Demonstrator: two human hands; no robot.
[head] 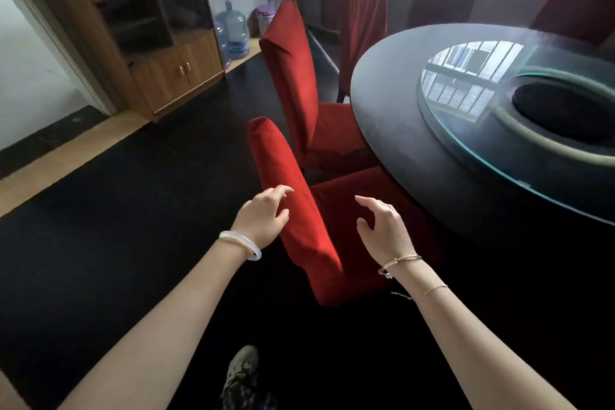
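A red-covered chair [286, 176] stands right in front of me, its seat tucked toward the round dark table [392, 116]. My left hand [263, 216] hovers at the left side of the chair's backrest, fingers spread and loosely bent, fingertips at or just off the fabric. My right hand [382, 226] is held open on the backrest's right, over the seat, holding nothing. A pale bangle circles my left wrist and thin bracelets my right.
A second red chair [293, 76] stands just behind the first, more red chairs [442, 0] ring the table. A glass turntable [466, 83] lies on the table. A wooden cabinet [139, 40] and water jugs [234, 30] stand at the back left. My shoe [241, 373] is on the dark floor.
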